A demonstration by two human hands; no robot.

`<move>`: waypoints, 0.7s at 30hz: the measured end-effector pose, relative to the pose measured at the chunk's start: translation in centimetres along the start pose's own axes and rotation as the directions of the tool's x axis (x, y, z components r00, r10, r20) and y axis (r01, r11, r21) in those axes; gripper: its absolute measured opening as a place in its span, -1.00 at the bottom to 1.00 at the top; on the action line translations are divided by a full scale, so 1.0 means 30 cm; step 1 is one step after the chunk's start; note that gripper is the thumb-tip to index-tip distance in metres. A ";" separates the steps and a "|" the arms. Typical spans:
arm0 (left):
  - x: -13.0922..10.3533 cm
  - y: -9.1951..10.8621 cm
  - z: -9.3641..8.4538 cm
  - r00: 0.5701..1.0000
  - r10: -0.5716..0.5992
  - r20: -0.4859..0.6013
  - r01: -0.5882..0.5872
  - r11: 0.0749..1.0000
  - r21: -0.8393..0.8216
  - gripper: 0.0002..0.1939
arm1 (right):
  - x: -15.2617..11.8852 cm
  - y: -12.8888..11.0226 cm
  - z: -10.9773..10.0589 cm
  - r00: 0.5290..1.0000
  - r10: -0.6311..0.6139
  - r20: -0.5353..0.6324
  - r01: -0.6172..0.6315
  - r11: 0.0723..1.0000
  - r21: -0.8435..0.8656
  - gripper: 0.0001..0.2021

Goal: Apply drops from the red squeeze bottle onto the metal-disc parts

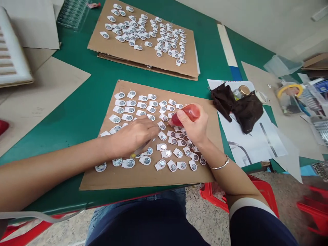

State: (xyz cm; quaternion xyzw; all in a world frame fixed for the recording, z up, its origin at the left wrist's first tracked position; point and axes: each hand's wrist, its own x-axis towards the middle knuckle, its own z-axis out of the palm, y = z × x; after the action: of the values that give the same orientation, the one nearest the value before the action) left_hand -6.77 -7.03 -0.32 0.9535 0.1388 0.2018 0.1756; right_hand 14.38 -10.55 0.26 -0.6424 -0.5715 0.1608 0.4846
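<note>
A brown cardboard sheet [107, 179] bears rows of small white tabs with round silver metal pieces [130, 163]. My right hand [196, 124] is wrapped round a red squeeze bottle [188, 113], its tip pointing down and left at the pieces right of the middle. Over the left-middle rows, my left hand [137, 135] has its fingers curled round a thin tool with a yellow part [133, 155]; the tool is mostly hidden under the palm. The fingertips of that hand are near the pieces at the sheet's middle.
Behind lies a cardboard stack [107, 46] with many similar pieces. To the right are dark cloths [247, 111], a gold-lidded jar [244, 90], printed paper [269, 150] and a tub of tools [289, 102]. A white rack [15, 65] stands at left. Red stools are below.
</note>
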 end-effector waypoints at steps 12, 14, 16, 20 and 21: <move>0.008 -0.006 0.000 0.999 -0.032 0.000 0.032 0.999 0.022 -0.83 | -0.005 -0.010 -0.007 0.997 -0.054 0.057 0.055 0.998 -0.009 -0.68; 0.006 -0.011 0.006 0.999 -0.046 -0.003 0.046 0.999 0.005 -0.82 | -0.004 -0.015 -0.008 0.996 -0.063 0.064 0.064 0.998 -0.018 -0.68; 0.005 -0.015 0.009 0.998 -0.056 -0.011 0.056 0.998 -0.015 -0.82 | -0.004 -0.016 -0.009 0.996 -0.068 0.065 0.069 0.998 -0.013 -0.68; 0.023 -0.022 -0.015 0.995 -0.095 0.014 0.096 0.990 -0.104 -0.88 | -0.008 -0.016 -0.008 0.996 -0.076 0.053 0.076 0.997 -0.007 -0.70; 0.033 -0.024 -0.027 0.991 -0.124 0.047 0.130 0.980 -0.152 -0.89 | -0.010 -0.016 -0.009 0.996 -0.078 0.049 0.079 0.997 -0.010 -0.71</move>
State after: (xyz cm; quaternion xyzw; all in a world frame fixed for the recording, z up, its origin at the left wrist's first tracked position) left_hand -6.41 -5.81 0.43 0.9298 0.1800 0.1825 0.2641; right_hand 14.21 -10.99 0.67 -0.6183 -0.6088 0.1535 0.4728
